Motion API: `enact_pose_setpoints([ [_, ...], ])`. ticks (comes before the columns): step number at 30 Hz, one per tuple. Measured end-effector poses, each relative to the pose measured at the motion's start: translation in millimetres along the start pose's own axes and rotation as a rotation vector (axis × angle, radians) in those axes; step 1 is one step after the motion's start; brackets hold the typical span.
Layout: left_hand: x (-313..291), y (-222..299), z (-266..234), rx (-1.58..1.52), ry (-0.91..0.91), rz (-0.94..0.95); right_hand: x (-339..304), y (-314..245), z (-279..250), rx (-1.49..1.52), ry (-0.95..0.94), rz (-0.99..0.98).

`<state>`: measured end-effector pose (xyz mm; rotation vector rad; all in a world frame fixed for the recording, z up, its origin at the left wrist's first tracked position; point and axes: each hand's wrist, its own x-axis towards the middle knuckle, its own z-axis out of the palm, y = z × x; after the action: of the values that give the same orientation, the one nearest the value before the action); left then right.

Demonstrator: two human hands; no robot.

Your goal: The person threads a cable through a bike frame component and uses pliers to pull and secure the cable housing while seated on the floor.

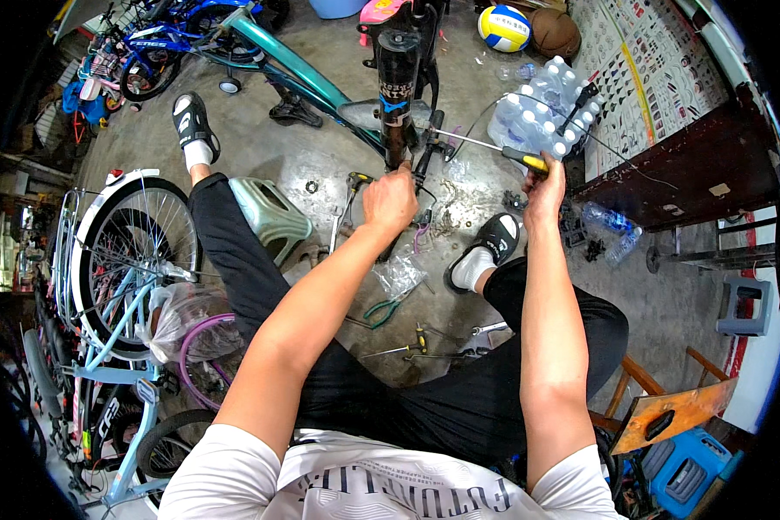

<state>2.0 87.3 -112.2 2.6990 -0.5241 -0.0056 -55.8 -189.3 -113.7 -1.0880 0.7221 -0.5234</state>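
My left hand (391, 198) grips the lower end of a black bicycle fork and head tube (397, 82) on a teal bike frame (282, 65) that lies in front of me. My right hand (545, 189) holds a screwdriver (494, 149) with a yellow and black handle. Its long shaft points left toward the black stem part (429, 147) beside the fork. A thin cable loops from there to the right.
Pliers (381, 310), a second screwdriver (399, 348) and a plastic bag (399, 276) lie on the concrete floor between my legs. A pack of water bottles (542, 113) stands at right, a green stool (270, 212) at left, and bicycles (121, 260) lean at far left.
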Motion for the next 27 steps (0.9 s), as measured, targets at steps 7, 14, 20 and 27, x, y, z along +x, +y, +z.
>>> enact_pose_setpoints([
  [7,-2.3,0.2,1.1,-0.014,-0.005,-0.018,-5.5,-4.6,2.3,-0.068,0.001,0.010],
  [14,-3.7,5.0,-3.2,-0.033,-0.037,-0.062,-22.4,-11.1,19.6,0.009,-0.027,-0.044],
  [20,-4.4,8.7,-6.0,-0.058,-0.049,-0.093,-11.2,-8.2,19.5,0.154,0.038,-0.136],
  [27,-8.9,10.7,-3.6,-0.111,-0.066,-0.214,-14.1,-24.1,23.1,0.064,0.249,-0.190],
])
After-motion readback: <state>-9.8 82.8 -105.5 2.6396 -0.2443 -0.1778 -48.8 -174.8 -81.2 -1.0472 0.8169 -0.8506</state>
